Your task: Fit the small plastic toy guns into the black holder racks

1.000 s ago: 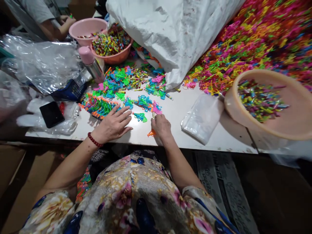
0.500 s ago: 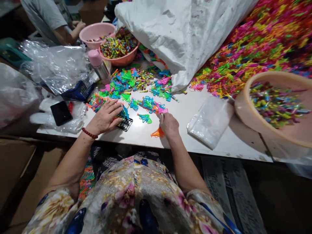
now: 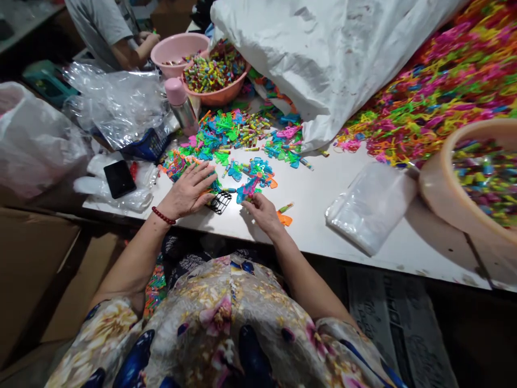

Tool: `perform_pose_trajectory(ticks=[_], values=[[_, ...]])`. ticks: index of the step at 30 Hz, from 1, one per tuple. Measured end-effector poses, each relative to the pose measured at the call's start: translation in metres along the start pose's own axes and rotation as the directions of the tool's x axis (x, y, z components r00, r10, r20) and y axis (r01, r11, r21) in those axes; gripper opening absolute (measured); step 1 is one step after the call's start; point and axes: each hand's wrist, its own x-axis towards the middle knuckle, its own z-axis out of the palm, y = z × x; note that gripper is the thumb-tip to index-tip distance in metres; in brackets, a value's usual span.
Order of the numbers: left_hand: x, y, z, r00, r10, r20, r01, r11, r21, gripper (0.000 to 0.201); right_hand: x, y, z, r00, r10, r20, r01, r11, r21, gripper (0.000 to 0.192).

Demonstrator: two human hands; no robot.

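My left hand lies with its fingers stretched out over a heap of small coloured plastic toys. Beside its thumb shows the corner of a black wire grid; the rest is hidden under hand and toys. The fingers of my right hand are pinched at a small blue and pink plastic toy on the table's front part. An orange plastic toy lies to the right of that hand. Behind both hands spread more blue, green and pink toys among short printed tubes.
A clear plastic bag stack lies on the white table. At right stands a peach basin of small pieces, at back an orange basin, pink basin and flask. A white sack and a person are beyond.
My right hand has moved left from the orange toy to the blue and pink toys near the grid. A tube now shows by the orange toy. My left hand stays on the heap.
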Motion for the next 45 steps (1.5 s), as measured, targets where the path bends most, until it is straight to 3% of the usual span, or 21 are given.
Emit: perform_pose_trajectory(ticks=[6, 12, 16, 20, 22, 25, 28, 31, 36, 39, 42, 45], values=[[-0.006, 0.004, -0.002, 0.999, -0.045, -0.017, 0.045, 0.999, 0.004, 0.047, -0.003, -0.006, 0.004, 1.0, -0.014, 0.012, 0.015, 0.995, -0.104, 0.029], [-0.017, 0.03, 0.004, 0.984, -0.046, -0.172, 0.047, 0.999, 0.001, 0.03, 0.003, 0.006, -0.011, 0.997, 0.009, -0.07, -0.014, 0.998, -0.068, 0.031], [-0.028, 0.065, 0.029, 0.983, 0.028, -0.181, -0.046, 0.994, -0.097, 0.022, 0.015, 0.013, -0.042, 0.974, -0.002, -0.227, -0.05, 0.973, -0.225, 0.036], [-0.042, 0.093, 0.06, 0.982, 0.042, -0.182, -0.052, 0.997, -0.053, 0.014, 0.016, 0.012, -0.058, 0.944, -0.149, -0.296, -0.036, 0.841, -0.54, 0.043], [-0.05, 0.101, 0.07, 0.973, 0.015, -0.232, -0.025, 0.999, -0.042, 0.012, 0.013, 0.013, -0.052, 0.941, -0.217, -0.259, 0.02, 0.8, -0.6, 0.048], [-0.058, 0.105, 0.079, 0.941, -0.11, -0.319, 0.096, 0.994, -0.06, 0.011, 0.006, 0.013, -0.024, 0.948, -0.302, -0.096, 0.2, 0.806, -0.557, 0.045], [-0.061, 0.101, 0.083, 0.858, -0.336, -0.388, 0.316, 0.942, -0.116, 0.019, 0.004, 0.009, 0.012, 0.94, -0.325, 0.099, 0.335, 0.834, -0.44, 0.042], [-0.059, 0.094, 0.083, 0.803, -0.41, -0.432, 0.397, 0.909, -0.126, 0.025, 0.01, -0.002, 0.042, 0.912, -0.356, 0.205, 0.411, 0.783, -0.467, 0.042], [-0.054, 0.097, 0.084, 0.821, -0.254, -0.511, 0.27, 0.962, -0.044, 0.012, 0.031, -0.021, 0.061, 0.899, -0.373, 0.229, 0.413, 0.549, -0.727, 0.042], [-0.053, 0.104, 0.097, 0.833, -0.15, -0.533, 0.154, 0.987, -0.038, 0.019, 0.038, -0.017, 0.058, 0.892, -0.391, 0.228, 0.402, 0.453, -0.796, 0.033], [-0.054, 0.102, 0.119, 0.866, -0.144, -0.479, 0.125, 0.99, -0.072, 0.021, 0.04, -0.003, 0.049, 0.884, -0.423, 0.197, 0.383, 0.415, -0.826, 0.029], [-0.057, 0.096, 0.14, 0.927, -0.245, -0.284, 0.253, 0.967, -0.009, 0.037, 0.037, 0.014, 0.032, 0.888, -0.426, 0.171, 0.352, 0.393, -0.85, 0.023]])
